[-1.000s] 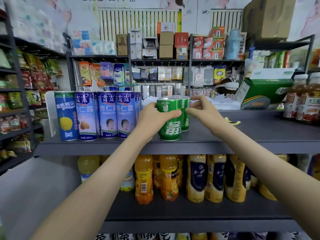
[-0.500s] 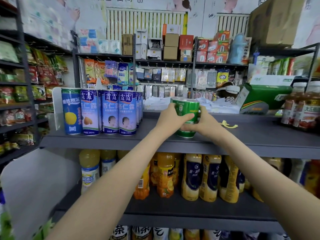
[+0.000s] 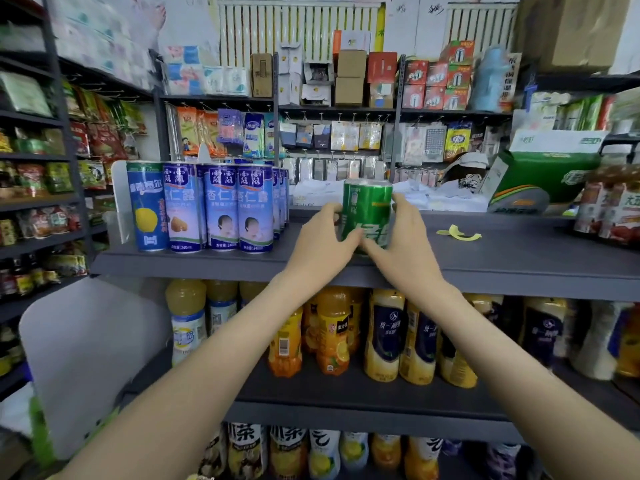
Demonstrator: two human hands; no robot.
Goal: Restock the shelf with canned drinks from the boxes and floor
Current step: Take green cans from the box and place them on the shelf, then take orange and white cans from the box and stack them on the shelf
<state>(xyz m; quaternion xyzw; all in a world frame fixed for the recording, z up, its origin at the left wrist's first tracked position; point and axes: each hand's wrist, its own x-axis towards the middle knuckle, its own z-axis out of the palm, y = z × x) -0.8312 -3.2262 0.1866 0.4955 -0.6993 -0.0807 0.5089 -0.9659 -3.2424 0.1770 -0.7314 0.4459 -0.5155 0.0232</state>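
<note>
A green can [image 3: 369, 206] stands upright on the dark grey top shelf [image 3: 519, 261], a little right of a row of tall blue cans [image 3: 221, 209]. My left hand [image 3: 323, 240] wraps the can's left side and my right hand [image 3: 401, 244] presses its right side and lower front. Whether more green cans stand behind it is hidden.
A yellow scrap [image 3: 457, 233] lies on the shelf to the right. Red-labelled bottles [image 3: 613, 213] and a green carton [image 3: 543, 178] sit at the far right. Orange and yellow juice bottles [image 3: 332, 334] fill the shelf below. A white divider [image 3: 117, 199] bounds the blue cans on the left.
Both hands have pushed the green can back and to the right on the shelf, away from the front edge. The second green can seen earlier is no longer visible.
</note>
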